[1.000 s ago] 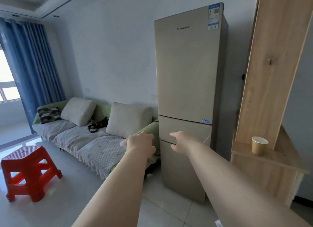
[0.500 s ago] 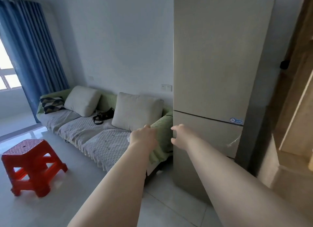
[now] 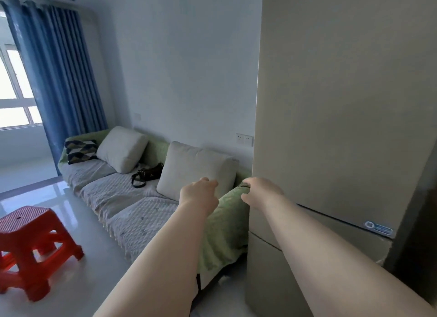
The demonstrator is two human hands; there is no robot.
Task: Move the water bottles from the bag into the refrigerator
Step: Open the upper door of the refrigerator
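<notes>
Having closed in, right hand point(image 3: 256, 192) hooking fridge point(image 3: 343, 127) door edge, fingers curled; left hand point(image 3: 198, 193) loosely curled, empty; door unopened.

A sofa point(image 3: 123, 198) is set against the wall, covered with a grey throw. Two pale cushions point(image 3: 121, 147) and a patterned cushion point(image 3: 80, 151) are propped on it, with a black handbag point(image 3: 147, 173) between them. A red stool point(image 3: 35, 243) is placed on the floor, near blue curtains point(image 3: 59, 75).
</notes>
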